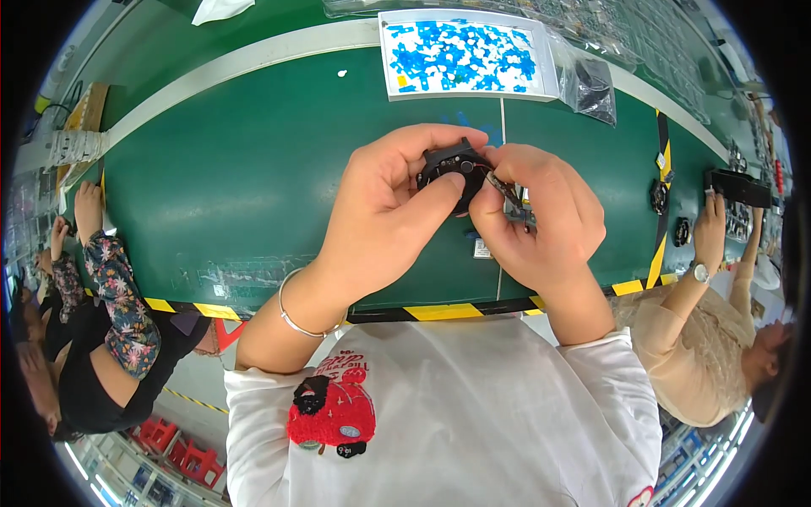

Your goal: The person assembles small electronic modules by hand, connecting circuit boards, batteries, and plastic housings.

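Note:
Above the green bench top, my left hand (389, 198) is closed round a black round watch case (457, 169), its thumb pressed on the case's inner side. From the right, my right hand (541, 203) pinches a small dark electronic part (509, 193) at the case's edge. Thin wires seem to run between this part and the case. My right fingertips touch the case's rim. Under my right hand a small white-labelled piece (481, 248) lies on the bench, partly hidden.
A white tray (385, 59) of small blue and white pieces stands at the back. Beside it lies a clear bag with dark contents (594, 89). Yellow-black tape (443, 312) edges the green bench (228, 169). Co-workers sit left and right; watch cases (659, 196) lie near the right one.

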